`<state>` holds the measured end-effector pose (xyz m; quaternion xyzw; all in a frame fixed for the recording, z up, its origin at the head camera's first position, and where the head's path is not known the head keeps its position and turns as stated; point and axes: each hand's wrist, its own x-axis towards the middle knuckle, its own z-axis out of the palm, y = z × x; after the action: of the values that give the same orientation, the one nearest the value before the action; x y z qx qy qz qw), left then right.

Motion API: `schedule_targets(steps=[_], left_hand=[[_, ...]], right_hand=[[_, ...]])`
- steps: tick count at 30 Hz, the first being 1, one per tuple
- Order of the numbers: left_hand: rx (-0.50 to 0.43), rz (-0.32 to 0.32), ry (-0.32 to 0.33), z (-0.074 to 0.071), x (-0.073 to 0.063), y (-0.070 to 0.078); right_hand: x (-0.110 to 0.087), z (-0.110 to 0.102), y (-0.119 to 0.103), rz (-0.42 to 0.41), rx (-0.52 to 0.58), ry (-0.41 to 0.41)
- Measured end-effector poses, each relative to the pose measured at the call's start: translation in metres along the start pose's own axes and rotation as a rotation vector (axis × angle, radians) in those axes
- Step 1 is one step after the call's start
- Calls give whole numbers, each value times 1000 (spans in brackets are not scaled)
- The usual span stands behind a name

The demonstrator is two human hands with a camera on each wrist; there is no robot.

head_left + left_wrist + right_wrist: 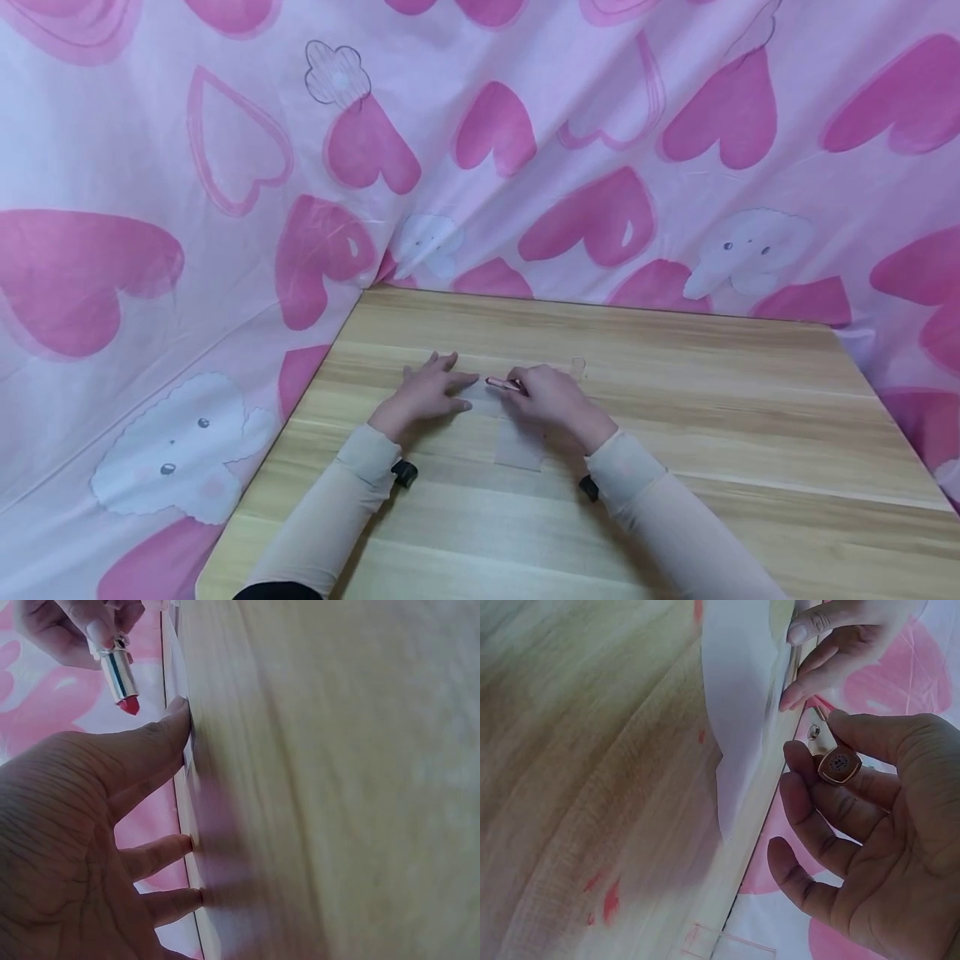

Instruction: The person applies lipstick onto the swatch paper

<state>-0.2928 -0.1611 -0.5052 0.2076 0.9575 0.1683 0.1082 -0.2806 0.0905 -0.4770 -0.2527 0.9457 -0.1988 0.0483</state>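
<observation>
My right hand (551, 396) pinches a lipstick (118, 673) with a metallic tube between thumb and fingers. Its red tip is exposed and points toward my left hand (427, 392). In the right wrist view, the lipstick's base (840, 765) faces the camera. The left hand lies spread on the table, fingers straight, with fingertips and thumb (154, 742) pressing at a thin white sheet of paper (739, 690). Part of that sheet also shows under the right hand in the head view. A clear cap (577, 367) lies just beyond the right hand.
The wooden table (750, 433) has its far edge against a pink-and-white curtain (480, 208) printed with hearts. Another curtain side runs along the left edge. Red marks (611, 900) show on the tabletop in the right wrist view. Black wrist devices (405, 473) sit under both cuffs.
</observation>
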Motion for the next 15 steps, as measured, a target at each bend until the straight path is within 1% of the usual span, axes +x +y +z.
schedule_targets(steps=[9, 15], left_hand=[[-4, -23, -8, 0, -1, 4], [-13, -23, -10, -1, 0, 4]], right_hand=[[5, 3, 0, 23, -4, 4], [11, 3, -1, 12, -29, -4]])
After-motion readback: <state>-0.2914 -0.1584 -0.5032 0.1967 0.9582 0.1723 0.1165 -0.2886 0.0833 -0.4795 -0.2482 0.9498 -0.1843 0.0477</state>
